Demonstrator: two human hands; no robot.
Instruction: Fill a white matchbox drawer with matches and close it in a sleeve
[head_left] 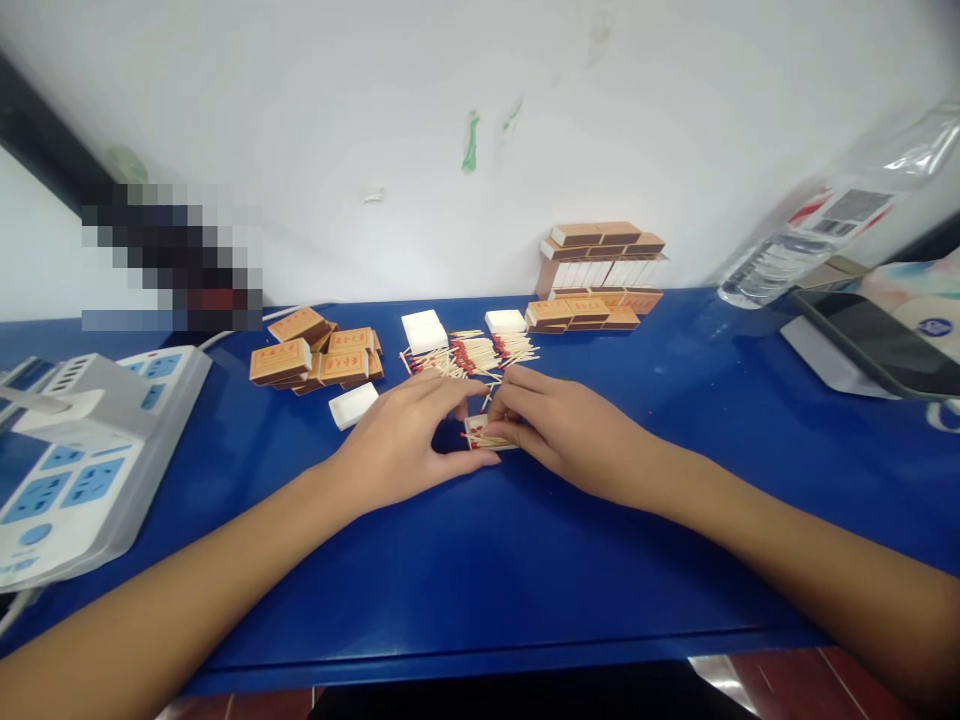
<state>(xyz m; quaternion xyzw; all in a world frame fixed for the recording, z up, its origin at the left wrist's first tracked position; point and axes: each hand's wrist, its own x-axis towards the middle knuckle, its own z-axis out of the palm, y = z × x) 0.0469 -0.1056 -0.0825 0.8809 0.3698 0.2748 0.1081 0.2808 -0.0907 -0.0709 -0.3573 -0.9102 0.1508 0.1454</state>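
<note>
A small white matchbox tray [471, 422] with red-tipped matches [491, 441] in it lies on the blue table between my hands. My left hand [409, 425] curves around the tray, thumb along its near side and fingers at its far side. Over the tray's right part, my right hand [562, 430] has its fingertips pinched together on matches; how many is hidden. Just beyond the hands lie loose piles of matches [474, 354]. An inner tray [354, 406] rests left of my left hand, and two more white trays, one left [424, 331] and one right [506, 321], stand behind the piles.
Orange-brown matchboxes [349, 362] are heaped at the left. More matchboxes [600, 262] are stacked against the white wall at the back right. A white power strip [112, 470] with plugs occupies the left. At the right are a clear bottle [795, 245] and a phone [885, 335].
</note>
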